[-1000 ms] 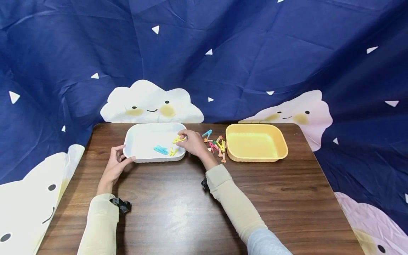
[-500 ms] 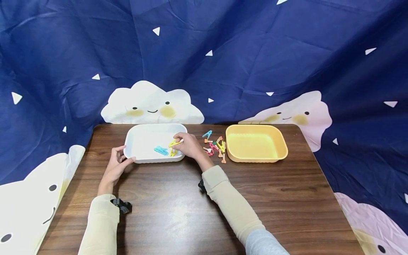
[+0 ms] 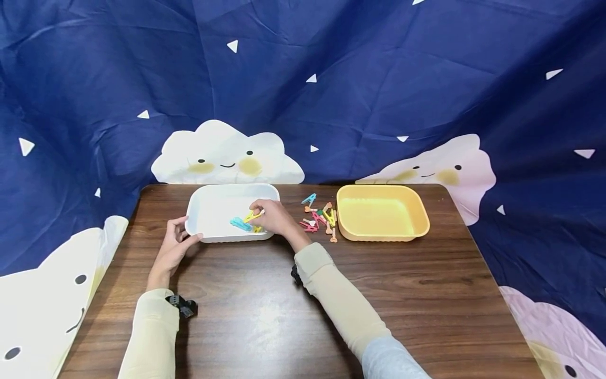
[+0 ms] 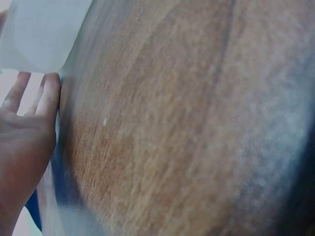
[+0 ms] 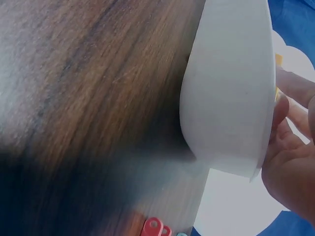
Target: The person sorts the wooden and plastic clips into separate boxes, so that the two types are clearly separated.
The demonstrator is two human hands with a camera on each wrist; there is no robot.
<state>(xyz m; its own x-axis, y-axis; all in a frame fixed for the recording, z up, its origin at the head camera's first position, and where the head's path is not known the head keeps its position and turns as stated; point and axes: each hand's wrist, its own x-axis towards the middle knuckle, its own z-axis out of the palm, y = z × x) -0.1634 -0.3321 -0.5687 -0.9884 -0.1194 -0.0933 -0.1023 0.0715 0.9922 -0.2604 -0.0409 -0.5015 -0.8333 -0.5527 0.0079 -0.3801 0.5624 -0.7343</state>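
Note:
In the head view, my right hand (image 3: pixel 273 217) is over the right part of a white plastic tray (image 3: pixel 213 208) and pinches a yellow clothespin (image 3: pixel 251 216). Light-blue clothespins (image 3: pixel 240 224) lie on the tray floor just left of it. Another yellow clothespin (image 3: pixel 257 229) lies below that hand, partly hidden. My left hand (image 3: pixel 170 252) touches the tray's near left corner from outside, thumb at the front rim and fingers along the left side. The left wrist view shows its fingers (image 4: pixel 50 96) extended against the tray wall. The tray wall mostly hides the held clothespin in the right wrist view.
Right of the white tray is a loose pile of clips: a blue clothespin (image 3: pixel 309 199), a yellow one (image 3: pixel 331 217), red ones (image 3: pixel 318 220) and small orange-brown clips (image 3: pixel 333 235). A yellow tray (image 3: pixel 383 237) stands beside them on the wooden table (image 3: pixel 402 295).
My right hand has moved left and slightly nearer within the white tray, carrying the yellow clothespin towards the blue ones. My left hand has stayed at the tray corner.

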